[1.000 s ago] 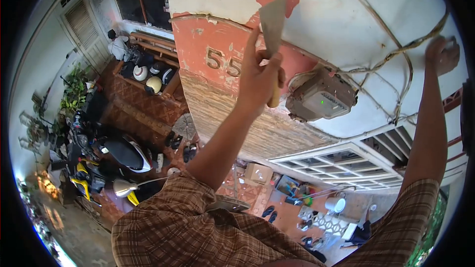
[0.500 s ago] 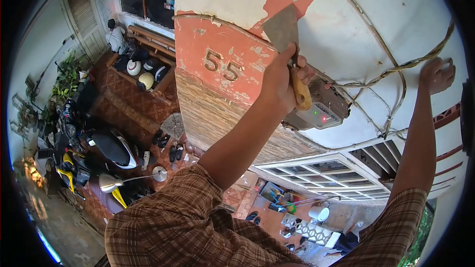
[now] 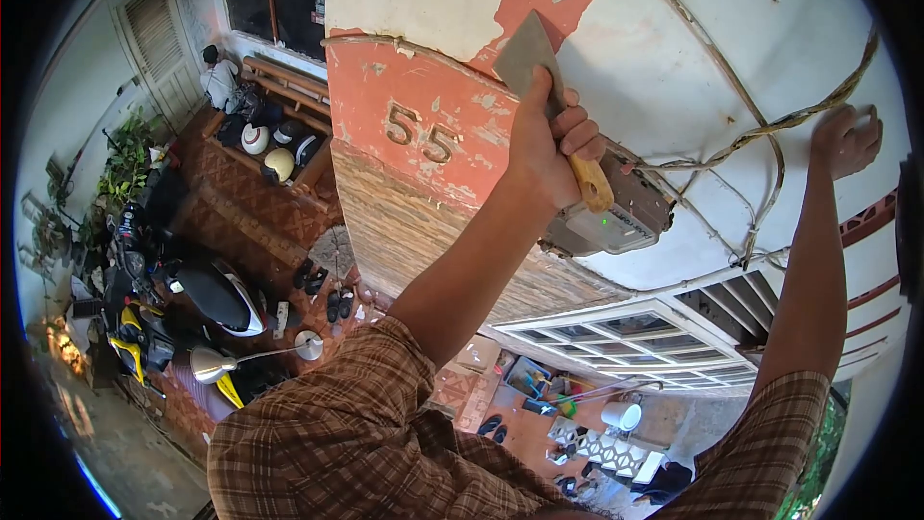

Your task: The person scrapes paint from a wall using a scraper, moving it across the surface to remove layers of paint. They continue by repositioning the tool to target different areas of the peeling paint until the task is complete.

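Observation:
My left hand (image 3: pixel 558 140) is closed around the wooden handle (image 3: pixel 593 185) of a scraper. Its flat metal blade (image 3: pixel 527 53) lies over the wall beside a patch of exposed red paint (image 3: pixel 551 0). At the right, my right hand (image 3: pixel 847 142) rests against the white wall (image 3: pixel 674 67) with its fingers bent and somewhat apart, just below a twisted cable (image 3: pixel 804 123); nothing shows in it. Under my left hand, a meter box (image 3: pixel 616 221) with a green light is fixed to the wall. The raised number 55 (image 3: pixel 421 133) stands on red, flaking paint.
Far below on the left are a motorcycle (image 3: pixel 217 294), potted plants (image 3: pixel 125 159), a lamp (image 3: pixel 212 364) and a wooden bench (image 3: pixel 289 87) with helmets and a seated person (image 3: pixel 219 77). Lower right are a window frame (image 3: pixel 626 337) and a white bucket (image 3: pixel 621 415).
My left hand and the scraper have shifted slightly left and down in view, along with the wall. The red light on the meter box no longer shows. My right hand stays by the cable.

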A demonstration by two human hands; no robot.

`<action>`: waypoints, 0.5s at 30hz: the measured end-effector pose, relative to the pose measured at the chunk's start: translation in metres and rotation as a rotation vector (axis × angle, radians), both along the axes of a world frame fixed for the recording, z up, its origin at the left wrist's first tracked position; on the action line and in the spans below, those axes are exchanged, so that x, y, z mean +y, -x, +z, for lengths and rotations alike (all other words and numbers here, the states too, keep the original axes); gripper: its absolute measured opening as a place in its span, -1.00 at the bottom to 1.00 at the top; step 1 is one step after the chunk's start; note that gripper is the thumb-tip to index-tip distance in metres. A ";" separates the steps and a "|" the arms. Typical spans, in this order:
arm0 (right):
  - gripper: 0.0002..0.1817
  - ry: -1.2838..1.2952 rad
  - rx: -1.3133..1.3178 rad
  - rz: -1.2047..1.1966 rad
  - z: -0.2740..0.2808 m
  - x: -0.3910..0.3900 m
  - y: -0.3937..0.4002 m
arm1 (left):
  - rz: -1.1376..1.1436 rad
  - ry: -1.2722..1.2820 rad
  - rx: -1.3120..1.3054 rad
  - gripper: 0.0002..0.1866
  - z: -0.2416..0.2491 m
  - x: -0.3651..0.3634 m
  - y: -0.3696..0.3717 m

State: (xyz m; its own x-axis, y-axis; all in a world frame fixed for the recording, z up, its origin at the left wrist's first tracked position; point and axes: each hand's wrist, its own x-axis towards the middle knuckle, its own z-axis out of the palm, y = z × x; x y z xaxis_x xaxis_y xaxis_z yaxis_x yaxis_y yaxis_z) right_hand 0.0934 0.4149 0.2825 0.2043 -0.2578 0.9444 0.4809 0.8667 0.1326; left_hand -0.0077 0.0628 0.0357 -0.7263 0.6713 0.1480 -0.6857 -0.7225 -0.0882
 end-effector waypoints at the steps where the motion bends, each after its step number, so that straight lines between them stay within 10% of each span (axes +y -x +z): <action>1: -0.44 0.023 -0.004 0.019 -0.002 0.000 0.000 | 0.006 0.026 0.010 -0.48 0.000 0.000 0.000; 15: -0.43 -0.003 -0.007 0.006 -0.001 -0.002 -0.001 | 0.030 0.096 0.018 -0.47 0.008 0.013 -0.006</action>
